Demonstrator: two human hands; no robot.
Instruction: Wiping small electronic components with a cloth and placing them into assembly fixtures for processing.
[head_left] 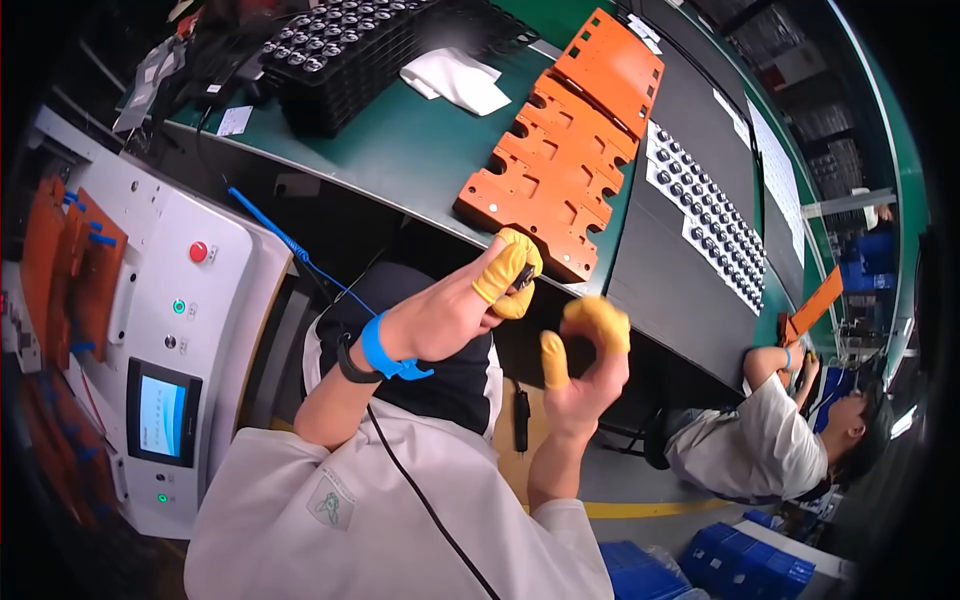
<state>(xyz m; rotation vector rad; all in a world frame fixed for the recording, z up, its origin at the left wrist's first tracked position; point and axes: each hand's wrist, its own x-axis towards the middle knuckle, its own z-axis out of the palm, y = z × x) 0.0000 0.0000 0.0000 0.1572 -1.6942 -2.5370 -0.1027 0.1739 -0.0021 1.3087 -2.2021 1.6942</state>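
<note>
My left hand (pixel 450 312) is raised in front of the green table's edge and wears a blue wrist strap (pixel 385 352) with a coiled blue cord. Its thumb and forefinger, in yellow finger cots, pinch a small dark part (pixel 523 277). My right hand (pixel 585 368) is just to the right and slightly lower, a short gap away. It also wears yellow finger cots; its fingers are apart and nothing shows in them. A stack of orange cut-out plates (pixel 560 165) lies on the table just beyond both hands.
On the green table (pixel 420 150) are a black tray of round dark parts (pixel 340 45), a white cloth (pixel 455 80) and white strips of small parts (pixel 705 215) on a black mat. A white machine (pixel 150 300) with a red button and small screen stands left. A co-worker (pixel 760 445) sits right.
</note>
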